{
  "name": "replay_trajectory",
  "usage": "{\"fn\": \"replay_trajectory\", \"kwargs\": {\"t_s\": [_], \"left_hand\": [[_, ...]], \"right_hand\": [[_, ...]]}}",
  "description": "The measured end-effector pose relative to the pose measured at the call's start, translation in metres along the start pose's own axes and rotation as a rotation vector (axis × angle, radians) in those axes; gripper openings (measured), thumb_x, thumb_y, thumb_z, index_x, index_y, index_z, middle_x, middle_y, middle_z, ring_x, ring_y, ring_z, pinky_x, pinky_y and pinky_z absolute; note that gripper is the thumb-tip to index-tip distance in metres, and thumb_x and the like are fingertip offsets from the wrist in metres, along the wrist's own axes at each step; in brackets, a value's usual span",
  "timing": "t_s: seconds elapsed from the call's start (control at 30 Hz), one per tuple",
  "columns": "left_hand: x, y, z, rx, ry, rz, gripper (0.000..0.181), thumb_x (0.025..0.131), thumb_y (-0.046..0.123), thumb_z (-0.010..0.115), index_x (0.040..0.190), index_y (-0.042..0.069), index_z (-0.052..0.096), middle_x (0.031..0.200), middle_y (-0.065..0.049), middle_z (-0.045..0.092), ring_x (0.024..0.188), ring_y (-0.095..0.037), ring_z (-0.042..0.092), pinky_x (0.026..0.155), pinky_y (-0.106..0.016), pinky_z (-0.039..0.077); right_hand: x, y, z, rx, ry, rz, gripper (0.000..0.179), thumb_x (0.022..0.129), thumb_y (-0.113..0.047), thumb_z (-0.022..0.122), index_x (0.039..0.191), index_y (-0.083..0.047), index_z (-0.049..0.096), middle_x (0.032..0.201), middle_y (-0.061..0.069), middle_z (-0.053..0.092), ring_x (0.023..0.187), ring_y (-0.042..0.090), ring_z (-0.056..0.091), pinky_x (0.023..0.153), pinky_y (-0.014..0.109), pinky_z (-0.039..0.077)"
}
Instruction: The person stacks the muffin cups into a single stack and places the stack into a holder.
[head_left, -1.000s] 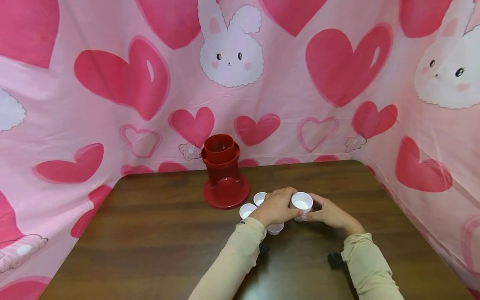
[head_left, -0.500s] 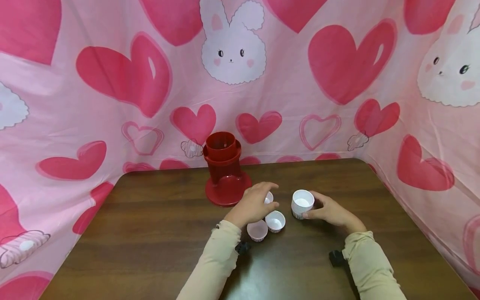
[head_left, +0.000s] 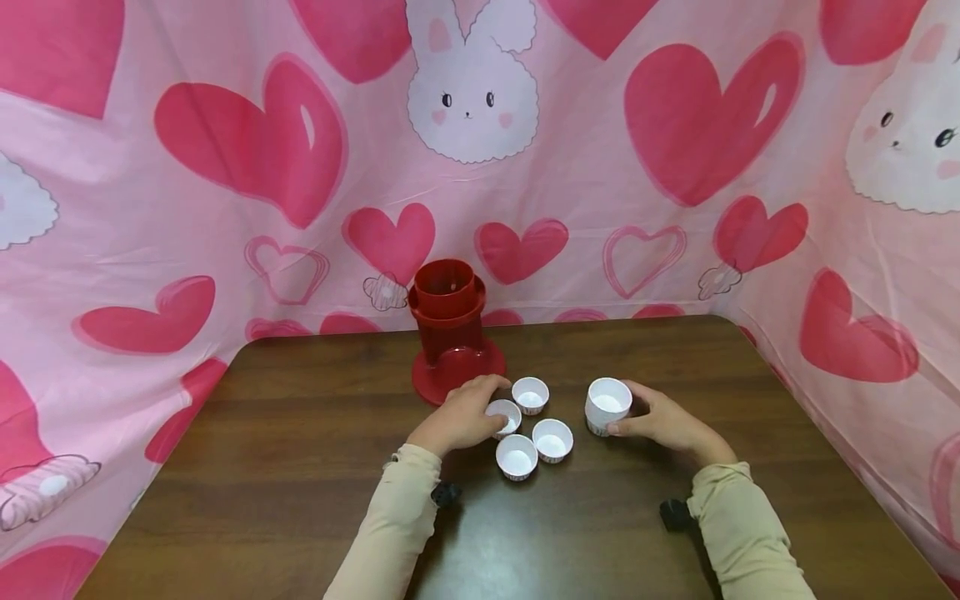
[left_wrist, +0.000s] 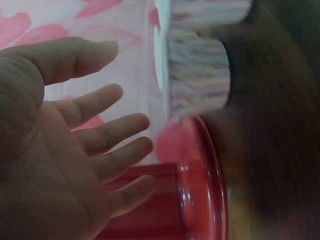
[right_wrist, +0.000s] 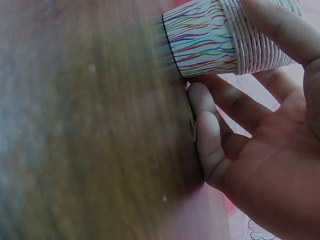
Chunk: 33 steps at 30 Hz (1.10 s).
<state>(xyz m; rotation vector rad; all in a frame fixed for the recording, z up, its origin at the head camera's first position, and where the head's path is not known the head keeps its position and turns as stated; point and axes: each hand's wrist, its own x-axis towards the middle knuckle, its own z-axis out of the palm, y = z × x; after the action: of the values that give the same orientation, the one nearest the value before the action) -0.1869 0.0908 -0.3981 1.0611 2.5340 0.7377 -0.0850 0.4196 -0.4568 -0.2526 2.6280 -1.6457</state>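
In the head view my left hand [head_left: 459, 418] reaches over the table, thumb and fingers spread beside the leftmost of several small white paper cups [head_left: 504, 417]. The left wrist view has this hand's palm [left_wrist: 55, 150] with fingers extended, apart from a patterned paper cup [left_wrist: 197, 75]. My right hand [head_left: 663, 423] holds a stack of nested paper cups [head_left: 607, 407] upright on the table, to the right of the loose ones. Close up in the right wrist view, thumb and fingers wrap the ribbed rims of the stack [right_wrist: 202, 40], whose outside carries wavy coloured lines.
A red stand with a round base and a cylinder on top [head_left: 448, 333] is behind the loose cups. The brown wooden table [head_left: 300, 467] ends at a pink heart-and-bunny cloth [head_left: 570, 183] hanging behind and at the sides.
My left hand has moved away from the cup stack, leftward across the loose cups to the leftmost one. My right hand has stayed at the stack.
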Motion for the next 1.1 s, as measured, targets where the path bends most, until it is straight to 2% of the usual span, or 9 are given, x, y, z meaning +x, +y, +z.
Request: {"fn": "replay_trajectory", "kwargs": {"t_s": [0.13, 0.27, 0.5, 0.6, 0.87, 1.1], "left_hand": [[-0.002, -0.007, 0.002, 0.048, -0.038, -0.035, 0.065, 0.085, 0.021, 0.078, 0.142, 0.006, 0.051, 0.139, -0.015, 0.054, 0.131, -0.034, 0.046, 0.108, -0.060, 0.032], [-0.001, -0.010, 0.005, 0.092, -0.048, -0.042, 0.070, 0.083, 0.022, 0.080, 0.143, 0.003, 0.050, 0.139, -0.017, 0.054, 0.131, -0.036, 0.047, 0.105, -0.061, 0.034], [0.000, -0.011, 0.010, 0.100, -0.039, -0.057, 0.072, 0.081, 0.027, 0.080, 0.143, 0.005, 0.050, 0.138, -0.017, 0.054, 0.131, -0.037, 0.046, 0.105, -0.060, 0.034], [0.001, -0.012, 0.012, 0.101, -0.033, -0.062, 0.071, 0.082, 0.028, 0.080, 0.142, 0.005, 0.051, 0.138, -0.016, 0.055, 0.131, -0.036, 0.046, 0.105, -0.060, 0.034], [0.006, -0.010, 0.011, 0.101, -0.003, -0.025, 0.060, 0.083, 0.029, 0.080, 0.134, 0.006, 0.058, 0.131, -0.014, 0.058, 0.126, -0.034, 0.048, 0.103, -0.059, 0.036], [-0.001, -0.018, 0.009, 0.092, 0.020, -0.044, 0.057, 0.080, 0.028, 0.083, 0.126, 0.005, 0.060, 0.122, -0.013, 0.059, 0.119, -0.033, 0.051, 0.099, -0.059, 0.037]], "right_hand": [[0.000, 0.000, 0.000, 0.013, 0.000, -0.011, 0.064, 0.085, -0.009, 0.082, 0.139, 0.005, 0.050, 0.119, 0.015, 0.063, 0.109, 0.024, 0.055, 0.091, 0.031, 0.045], [0.000, 0.000, 0.001, 0.014, 0.010, 0.008, 0.063, 0.085, -0.009, 0.082, 0.138, 0.004, 0.051, 0.118, 0.013, 0.063, 0.107, 0.021, 0.056, 0.091, 0.030, 0.045], [0.000, -0.004, 0.001, 0.008, 0.006, 0.025, 0.065, 0.085, -0.011, 0.082, 0.140, 0.004, 0.050, 0.120, 0.015, 0.062, 0.110, 0.027, 0.054, 0.094, 0.042, 0.044], [-0.001, -0.004, 0.002, 0.007, 0.012, 0.034, 0.065, 0.085, -0.012, 0.082, 0.140, 0.004, 0.050, 0.119, 0.015, 0.062, 0.109, 0.026, 0.054, 0.095, 0.043, 0.044], [-0.003, -0.003, -0.004, -0.016, 0.014, 0.025, 0.065, 0.085, -0.012, 0.082, 0.140, 0.003, 0.050, 0.120, 0.014, 0.061, 0.112, 0.026, 0.053, 0.095, 0.039, 0.044], [-0.003, 0.000, 0.003, 0.014, -0.002, 0.003, 0.061, 0.086, -0.011, 0.081, 0.138, 0.002, 0.052, 0.119, 0.014, 0.061, 0.110, 0.025, 0.054, 0.092, 0.034, 0.045]]}}
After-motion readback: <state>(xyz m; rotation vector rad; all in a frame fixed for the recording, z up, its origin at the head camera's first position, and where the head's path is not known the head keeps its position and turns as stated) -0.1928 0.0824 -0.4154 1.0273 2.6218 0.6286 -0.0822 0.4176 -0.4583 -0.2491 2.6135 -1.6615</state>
